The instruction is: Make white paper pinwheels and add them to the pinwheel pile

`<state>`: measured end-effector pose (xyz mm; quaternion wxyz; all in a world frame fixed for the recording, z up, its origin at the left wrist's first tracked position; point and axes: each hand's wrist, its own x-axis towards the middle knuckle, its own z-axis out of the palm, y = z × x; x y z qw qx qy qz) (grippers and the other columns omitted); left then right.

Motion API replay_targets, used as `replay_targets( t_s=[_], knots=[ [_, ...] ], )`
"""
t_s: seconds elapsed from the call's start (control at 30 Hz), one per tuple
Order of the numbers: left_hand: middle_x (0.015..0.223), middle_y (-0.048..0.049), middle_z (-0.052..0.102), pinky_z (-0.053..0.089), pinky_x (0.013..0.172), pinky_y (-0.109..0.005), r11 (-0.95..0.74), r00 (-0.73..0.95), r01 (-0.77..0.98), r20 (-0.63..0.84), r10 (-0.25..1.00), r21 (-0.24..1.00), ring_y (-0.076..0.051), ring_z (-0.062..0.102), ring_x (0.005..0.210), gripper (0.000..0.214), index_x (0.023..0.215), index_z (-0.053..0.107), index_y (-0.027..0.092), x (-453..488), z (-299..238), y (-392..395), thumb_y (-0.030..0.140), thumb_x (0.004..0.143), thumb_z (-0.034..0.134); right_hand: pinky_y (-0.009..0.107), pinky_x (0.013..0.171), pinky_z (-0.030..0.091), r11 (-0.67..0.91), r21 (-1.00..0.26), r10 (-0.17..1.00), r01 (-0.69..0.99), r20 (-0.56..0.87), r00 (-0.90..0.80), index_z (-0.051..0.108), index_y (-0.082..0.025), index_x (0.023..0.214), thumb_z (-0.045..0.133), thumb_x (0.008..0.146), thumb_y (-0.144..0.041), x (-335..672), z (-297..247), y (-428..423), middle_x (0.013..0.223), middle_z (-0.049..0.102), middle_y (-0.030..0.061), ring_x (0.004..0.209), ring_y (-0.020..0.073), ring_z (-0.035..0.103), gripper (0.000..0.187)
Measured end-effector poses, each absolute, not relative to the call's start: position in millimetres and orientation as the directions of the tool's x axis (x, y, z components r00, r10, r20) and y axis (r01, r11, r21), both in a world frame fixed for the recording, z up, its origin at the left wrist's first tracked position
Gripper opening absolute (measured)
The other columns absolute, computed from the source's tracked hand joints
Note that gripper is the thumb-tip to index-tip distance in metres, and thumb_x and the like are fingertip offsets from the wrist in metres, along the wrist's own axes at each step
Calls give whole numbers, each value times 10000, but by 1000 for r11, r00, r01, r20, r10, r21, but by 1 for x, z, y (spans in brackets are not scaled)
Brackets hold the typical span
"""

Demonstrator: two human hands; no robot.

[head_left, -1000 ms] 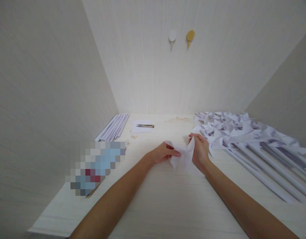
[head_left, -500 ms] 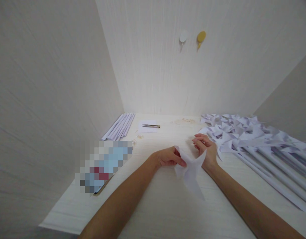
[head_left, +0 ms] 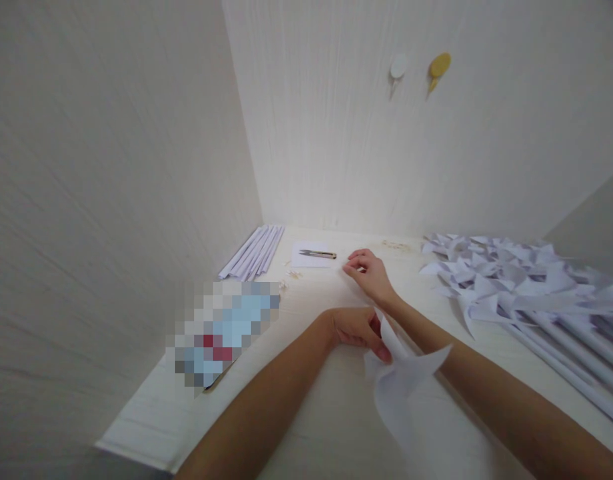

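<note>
Left hand [head_left: 359,330] pinching the folded white paper piece [head_left: 404,380] near the table's front edge; right hand [head_left: 369,272] empty, fingers loosely spread, reaching forward and left. Just beyond its fingertips, the small cutter [head_left: 318,254], long axis left to right, on a paper slip [head_left: 309,257], nearer the right hand. Blade end hard to make out; paper's lower tip blurred.

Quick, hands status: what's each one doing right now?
Left hand: closed, pinching the folded white paper piece.
Right hand: open and empty, fingers loosely curled above the table, near the small cutter.
</note>
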<state>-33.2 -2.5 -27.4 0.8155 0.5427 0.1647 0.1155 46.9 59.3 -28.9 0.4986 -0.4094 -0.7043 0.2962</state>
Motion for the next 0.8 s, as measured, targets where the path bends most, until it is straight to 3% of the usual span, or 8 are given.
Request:
replay_targets(
  t_s=[0.13, 0.33, 0.6, 0.8],
  knots=[
    [479, 7, 592, 439, 544, -254, 350, 935, 31, -151, 320, 936, -125, 507, 464, 313, 496, 643, 125, -35, -26, -1, 208, 226, 779, 234, 563, 377, 610, -705, 785, 362, 474, -399, 590, -153, 605, 544, 639, -138, 12, -23, 81, 654, 528, -3, 558, 87, 447, 59],
    [459, 6, 585, 423, 522, -257, 348, 931, 75, -191, 312, 934, -126, 490, 450, 343, 454, 630, 134, -36, -25, 1, 221, 158, 781, 216, 572, 363, 749, -553, 591, 365, 307, -746, 629, -134, 782, 507, 705, -121, -25, -12, 93, 656, 572, 11, 582, 91, 476, 145],
    [466, 5, 594, 419, 507, -235, 323, 945, 74, -170, 278, 943, -122, 512, 465, 360, 451, 629, 135, -37, -28, 3, 301, 173, 785, 209, 571, 342, 791, -437, 553, 428, 212, -806, 621, -103, 869, 571, 671, -116, -35, -18, 95, 710, 591, 41, 608, 100, 483, 205],
    [492, 14, 607, 430, 528, -231, 259, 949, 170, -229, 218, 951, -127, 533, 492, 361, 475, 638, 143, -35, -26, 3, 302, 184, 782, 209, 550, 315, 811, -408, 529, 420, 201, -825, 613, -103, 873, 531, 700, -117, -29, -27, 88, 640, 556, 13, 557, 91, 446, 192]
  ],
)
